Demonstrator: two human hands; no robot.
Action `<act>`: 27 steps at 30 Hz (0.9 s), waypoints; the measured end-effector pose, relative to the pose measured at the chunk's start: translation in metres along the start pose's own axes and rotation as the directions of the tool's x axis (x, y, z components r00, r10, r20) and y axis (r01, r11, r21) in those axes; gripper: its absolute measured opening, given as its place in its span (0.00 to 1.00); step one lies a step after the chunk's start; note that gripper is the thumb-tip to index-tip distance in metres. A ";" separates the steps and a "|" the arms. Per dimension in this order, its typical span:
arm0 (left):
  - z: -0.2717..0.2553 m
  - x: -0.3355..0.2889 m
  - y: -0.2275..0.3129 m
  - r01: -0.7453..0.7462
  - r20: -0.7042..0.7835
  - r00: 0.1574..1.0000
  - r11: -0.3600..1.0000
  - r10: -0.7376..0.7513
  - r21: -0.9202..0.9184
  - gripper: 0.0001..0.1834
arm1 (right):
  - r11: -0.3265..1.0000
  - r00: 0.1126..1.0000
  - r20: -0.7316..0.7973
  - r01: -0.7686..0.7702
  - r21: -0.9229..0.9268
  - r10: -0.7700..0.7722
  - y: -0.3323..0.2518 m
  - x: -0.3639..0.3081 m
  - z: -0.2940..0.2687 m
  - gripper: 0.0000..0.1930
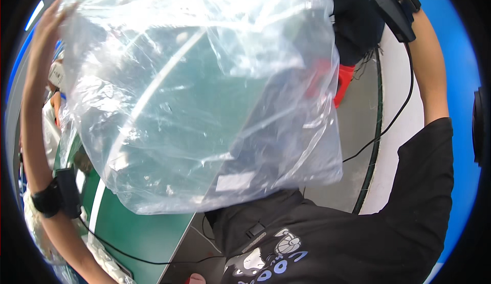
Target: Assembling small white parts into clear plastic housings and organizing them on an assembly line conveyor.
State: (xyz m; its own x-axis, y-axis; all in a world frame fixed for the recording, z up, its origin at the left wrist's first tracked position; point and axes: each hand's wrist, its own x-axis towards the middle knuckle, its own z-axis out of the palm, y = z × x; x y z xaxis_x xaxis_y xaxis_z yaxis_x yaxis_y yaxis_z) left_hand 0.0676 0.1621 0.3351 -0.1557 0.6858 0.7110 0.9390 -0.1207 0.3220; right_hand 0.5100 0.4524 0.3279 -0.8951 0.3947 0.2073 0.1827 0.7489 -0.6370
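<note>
A large clear plastic bag (174, 105) hangs spread out in front of me and fills the middle of the view. My left hand (53, 20) is raised at its upper left edge, fingers closed on the plastic; they are partly blurred against it. My right forearm (427, 53) reaches up past the bag's right side and leaves the picture at the top, so my right hand is out of sight. A small white label (234, 181) shows near the bag's lower edge. The top of the bag is cut off by the frame.
Behind the bag lies a green tabletop (138, 238) with a white line. A red stool (344, 84) and a person in dark clothing (358, 18) are at the upper right. Black cables (394, 125) run from devices on my arms. More plastic (51, 140) lies at the left.
</note>
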 end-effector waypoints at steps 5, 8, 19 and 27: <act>0.133 -0.039 -0.014 -0.137 0.042 0.990 0.858 0.134 0.495 0.55 | 0.962 0.993 -0.113 0.006 0.274 0.026 0.052 -0.013 0.048 0.18; 0.183 -0.076 -0.059 -0.111 0.095 0.992 0.915 0.080 0.387 0.58 | 0.984 0.967 -0.209 0.165 0.065 -0.148 0.075 0.005 0.101 0.19; 0.190 -0.187 0.013 0.255 0.561 0.780 0.960 -0.276 0.118 0.52 | 0.919 0.984 -0.170 -0.114 -0.377 0.053 0.233 0.121 0.244 0.24; 0.134 -0.251 0.076 0.150 0.767 0.583 0.963 -0.268 0.223 0.71 | 0.908 0.959 -0.250 0.018 -0.420 -0.135 0.206 0.122 0.265 0.32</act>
State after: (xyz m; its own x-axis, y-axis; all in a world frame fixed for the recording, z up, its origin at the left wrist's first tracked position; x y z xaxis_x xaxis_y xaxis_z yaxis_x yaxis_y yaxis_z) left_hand 0.2195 0.0769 0.0970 -0.1073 0.9827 -0.1509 0.9496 0.1463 0.2773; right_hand 0.3310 0.5140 0.0253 -0.7814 0.4104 0.4701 0.3199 0.9103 -0.2628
